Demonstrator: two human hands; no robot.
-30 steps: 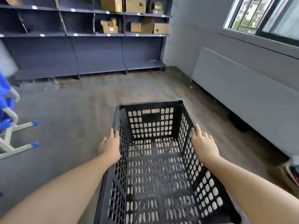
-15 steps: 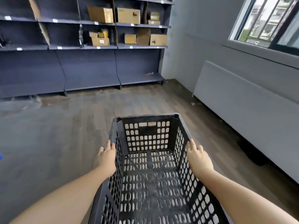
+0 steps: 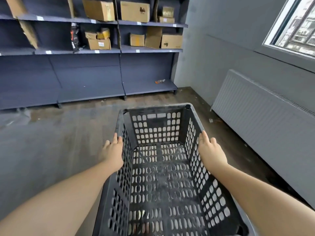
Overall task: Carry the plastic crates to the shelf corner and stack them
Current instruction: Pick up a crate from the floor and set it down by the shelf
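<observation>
Grey shelving (image 3: pixel 146 50) carries cardboard boxes (image 3: pixel 99 43); its bottom ledge holds one small orange item (image 3: pixel 159 81).

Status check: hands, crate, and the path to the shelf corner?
Left hand and right hand grip the black crate, one each side. Crate empty. Floor ahead looks unobstructed.

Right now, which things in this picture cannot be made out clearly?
Head view only:
- Near end of the crate: cut off by the bottom edge.
- Fingertips of the left hand and right hand: hidden behind the crate walls.
- Small orange thing on the bottom shelf: too small to identify.
- Box labels: blurred.
</observation>
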